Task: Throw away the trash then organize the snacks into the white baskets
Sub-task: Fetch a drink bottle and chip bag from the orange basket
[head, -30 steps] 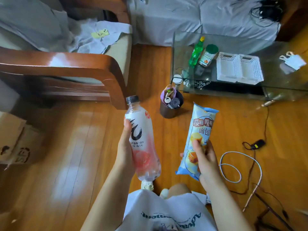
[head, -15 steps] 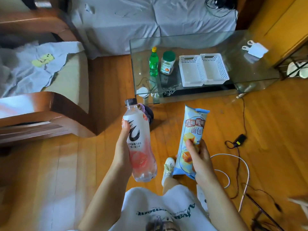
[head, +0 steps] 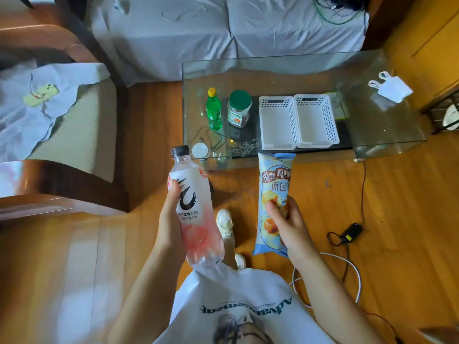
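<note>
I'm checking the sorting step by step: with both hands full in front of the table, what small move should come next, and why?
Probably lower the bread packet held by the right hand into the nearer white basket: both baskets look empty, and the packet's top already reaches the glass table.

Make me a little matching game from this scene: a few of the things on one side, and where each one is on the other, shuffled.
Things:
1. clear bottle with black cap
2. blue snack packet
3. green bottle with yellow cap
4. white baskets

Places:
A. standing on the glass table, beside the green-lidded jar
B. held in the left hand
C. side by side on the glass table, nothing visible inside
D. held in the right hand

Pairs: 1-B, 2-D, 3-A, 4-C
</note>
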